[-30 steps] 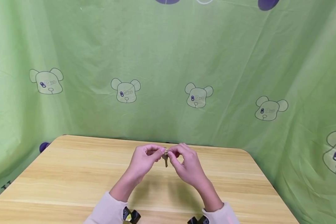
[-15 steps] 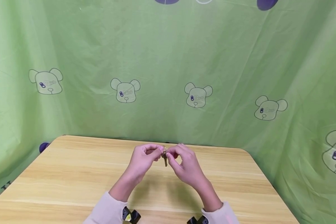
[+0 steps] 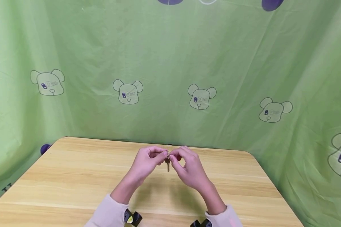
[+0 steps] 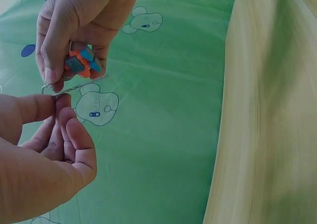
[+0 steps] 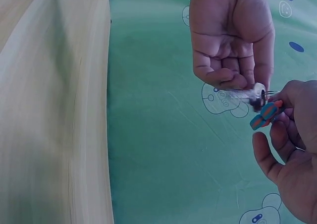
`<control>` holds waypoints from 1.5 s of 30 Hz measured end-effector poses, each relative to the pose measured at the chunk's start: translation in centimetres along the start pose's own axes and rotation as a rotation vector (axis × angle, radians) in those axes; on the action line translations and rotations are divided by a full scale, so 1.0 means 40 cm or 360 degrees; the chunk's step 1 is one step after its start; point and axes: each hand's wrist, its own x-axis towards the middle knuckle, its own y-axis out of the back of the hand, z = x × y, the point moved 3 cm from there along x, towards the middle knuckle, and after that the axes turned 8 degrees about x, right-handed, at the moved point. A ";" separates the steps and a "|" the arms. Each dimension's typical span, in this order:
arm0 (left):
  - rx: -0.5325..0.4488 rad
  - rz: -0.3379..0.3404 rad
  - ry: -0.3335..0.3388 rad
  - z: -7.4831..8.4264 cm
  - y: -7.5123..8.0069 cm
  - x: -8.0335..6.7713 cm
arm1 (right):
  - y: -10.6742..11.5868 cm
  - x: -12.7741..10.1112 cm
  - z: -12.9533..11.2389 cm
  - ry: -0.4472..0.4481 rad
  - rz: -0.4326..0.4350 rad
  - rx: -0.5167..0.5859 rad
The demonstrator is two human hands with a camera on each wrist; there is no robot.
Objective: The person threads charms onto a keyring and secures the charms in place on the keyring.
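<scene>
both hands meet above the wooden table [image 3: 74, 176]. left hand [image 3: 145, 163] pinches a key ring [image 4: 53, 89]; right hand [image 3: 189, 168] pinches its orange-blue charm [image 5: 265, 114]. the key [image 3: 168, 164] dangles, details blurred. green bear-print cloth [image 3: 170, 78] behind.

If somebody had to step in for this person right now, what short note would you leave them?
Left hand: pinches the metal key ring between thumb and fingertip.
Right hand: pinches the orange-and-blue charm at the ring.
Where: both are held above the wooden table, not resting on it; a key hangs between the hands.
Done: ring and charm are brought together.
Left: whether the charm is threaded on the ring cannot be told; check that by feel first.
</scene>
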 end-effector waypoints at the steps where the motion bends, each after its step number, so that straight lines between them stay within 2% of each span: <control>1: 0.0025 -0.0003 -0.0003 0.000 0.000 0.000 | 0.001 0.000 0.000 0.0004 0.0003 -0.0003; 8: 0.0071 -0.0004 0.0019 -0.001 0.002 -0.001 | 0.005 -0.002 0.000 0.0017 0.0030 -0.0002; 19: -0.0049 0.0054 0.0079 -0.001 0.003 -0.004 | 0.003 -0.001 0.002 0.0062 0.0038 -0.0003; 30: -0.0175 0.0026 0.0099 0.006 -0.004 -0.003 | 0.002 -0.002 -0.002 0.0057 0.0027 -0.0014; 35: -0.0131 0.0008 0.0079 0.008 -0.003 -0.002 | 0.003 -0.001 -0.002 0.0035 0.0025 -0.0011; 41: -0.0028 0.0040 0.0067 0.005 0.001 -0.002 | 0.006 0.001 -0.002 0.0027 0.0026 -0.0009; 45: -0.0025 0.0052 0.0057 0.004 0.001 -0.002 | 0.006 0.001 -0.002 0.0030 0.0025 -0.0007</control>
